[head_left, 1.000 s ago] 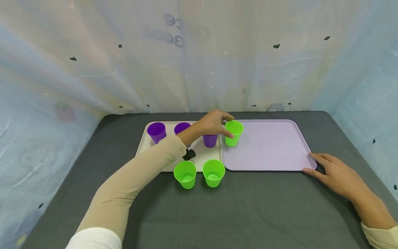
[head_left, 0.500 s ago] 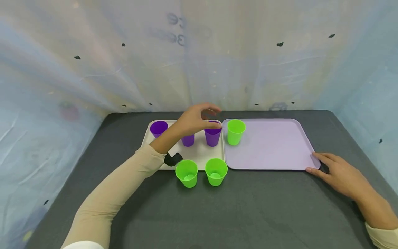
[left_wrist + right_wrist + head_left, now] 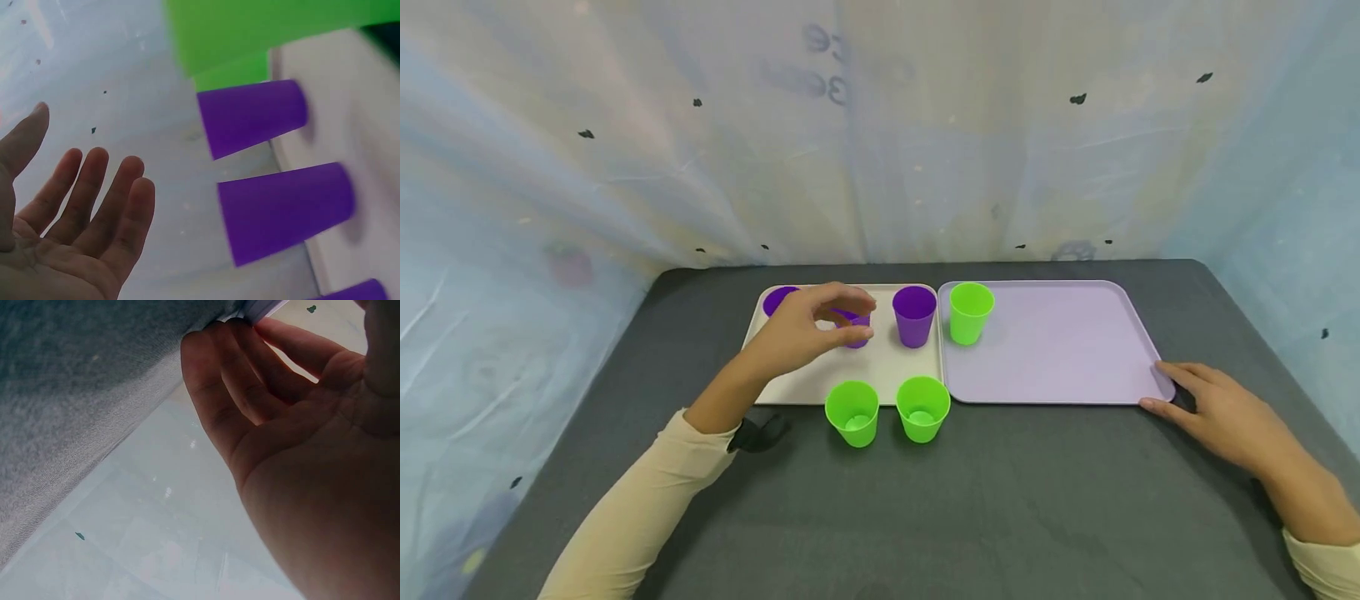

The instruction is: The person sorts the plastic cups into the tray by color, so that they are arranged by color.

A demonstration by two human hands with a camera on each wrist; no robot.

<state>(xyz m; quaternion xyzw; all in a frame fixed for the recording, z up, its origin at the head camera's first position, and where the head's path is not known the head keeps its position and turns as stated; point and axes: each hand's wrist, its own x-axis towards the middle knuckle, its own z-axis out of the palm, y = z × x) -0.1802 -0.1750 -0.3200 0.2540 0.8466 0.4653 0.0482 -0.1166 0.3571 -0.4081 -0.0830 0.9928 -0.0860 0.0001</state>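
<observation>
My left hand (image 3: 801, 329) hangs over the cream tray (image 3: 808, 387), fingers loosely bent and nothing in them. In the head view it partly covers two purple cups (image 3: 779, 298); a third purple cup (image 3: 914, 317) stands to its right. The left wrist view shows the purple cups (image 3: 284, 209) beside its spread fingers. My right hand (image 3: 1228, 417) holds the front right corner of the lilac tray (image 3: 1052, 342), thumb on the front edge and fingers on the side. A green cup (image 3: 971, 313) stands upright at that tray's left end.
Two more green cups, a left one (image 3: 852, 414) and a right one (image 3: 923, 409), stand on the dark grey tabletop (image 3: 1000, 500) at the cream tray's front edge. The two trays lie side by side. Pale sheeting (image 3: 925, 142) hangs behind and beside the table.
My left hand has let go of the green cup on the lilac tray and drawn back leftward over the purple cups. My right hand has stayed at the tray corner.
</observation>
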